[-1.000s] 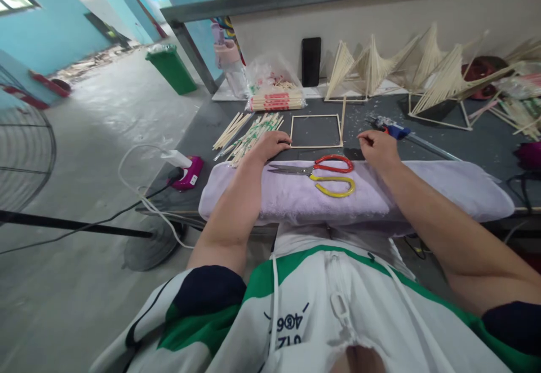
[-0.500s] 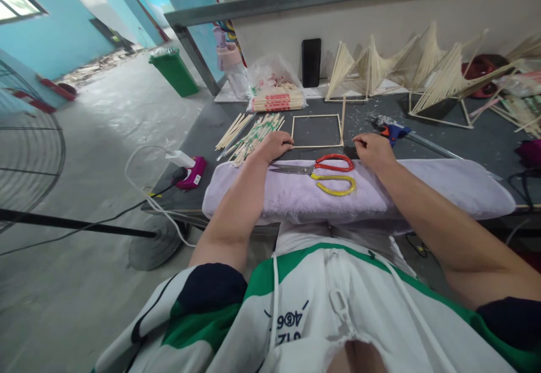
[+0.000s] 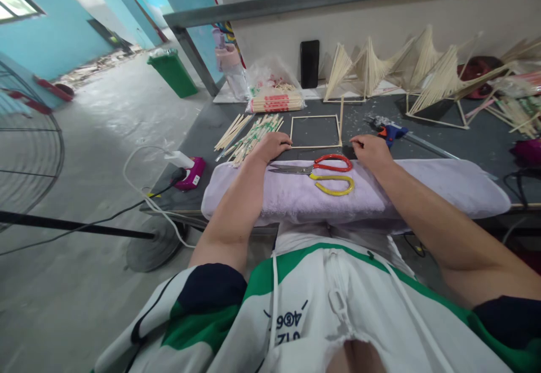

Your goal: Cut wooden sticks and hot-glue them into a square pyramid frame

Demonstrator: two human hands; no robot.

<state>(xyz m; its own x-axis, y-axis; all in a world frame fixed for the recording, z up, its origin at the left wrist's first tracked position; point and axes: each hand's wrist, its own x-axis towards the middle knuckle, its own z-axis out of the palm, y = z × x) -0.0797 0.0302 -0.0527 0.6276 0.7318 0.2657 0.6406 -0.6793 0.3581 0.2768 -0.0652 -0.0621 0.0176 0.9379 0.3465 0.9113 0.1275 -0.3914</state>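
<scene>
A rectangular frame of thin wooden sticks (image 3: 315,116) lies flat on the dark table, with one stick (image 3: 341,119) rising at its right side. At its near left corner, my left hand (image 3: 274,146) rests with fingers closed against the frame. My right hand (image 3: 372,150) is just right of the near right corner, apart from it. Its fingers are pinched together; whatever they may hold is too small to make out. Scissors (image 3: 315,169) with one red and one yellow handle lie between my forearms on a lilac towel (image 3: 296,207).
Loose sticks (image 3: 257,136) lie left of the frame, with a bagged bundle (image 3: 276,101) behind. A phone (image 3: 310,64) leans on the wall beside finished stick structures (image 3: 372,69). A blue glue gun (image 3: 393,133) lies right; a purple power socket (image 3: 192,173) sits at the left edge.
</scene>
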